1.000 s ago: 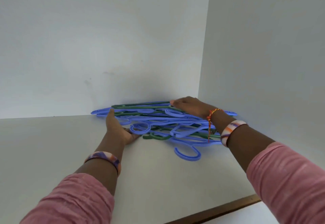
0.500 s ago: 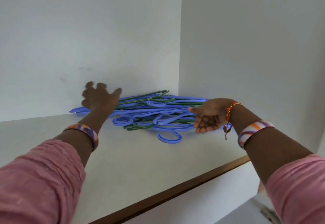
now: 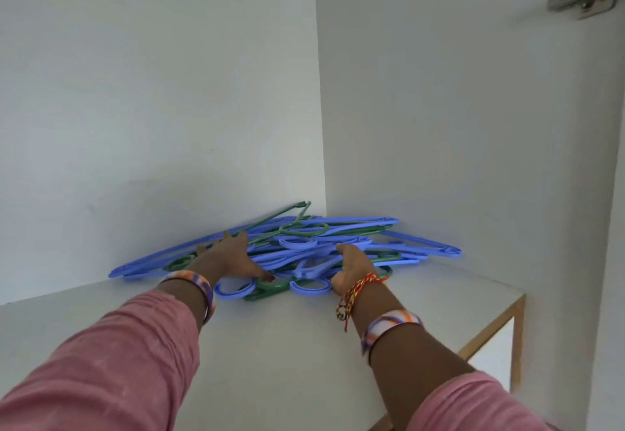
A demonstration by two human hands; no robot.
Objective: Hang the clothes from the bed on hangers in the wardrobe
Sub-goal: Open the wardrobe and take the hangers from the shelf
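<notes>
the hangers (image 3: 287,248) lie in a messy pile at the back corner of the wardrobe shelf (image 3: 270,346), blue ones and green ones all mixed up, hooks caught in each other. no clothes show here, so we think we are just getting hangers ready.

our left hand (image 3: 230,258) lies flat on the left part of the pile, fingers mostly straight and spread over the blue arms, so its grip is not closed on anything yet. our right hand (image 3: 355,266) is at the right front of the pile, touching it. its fingers go in under the blue arms, and we cannot tell if they pinch one or just rest there.

to do this well, we think we should not pull hard on one hook. the pile is tangled, so one tug may drag the rest off the shelf edge. it seems better to hold the pile down with the left hand and slide one loose hanger from the top with the right. the blue hook (image 3: 309,287) at the front looks easy to reach, but it may be stuck under others, so we lift slowly and wiggle it free.
</notes>
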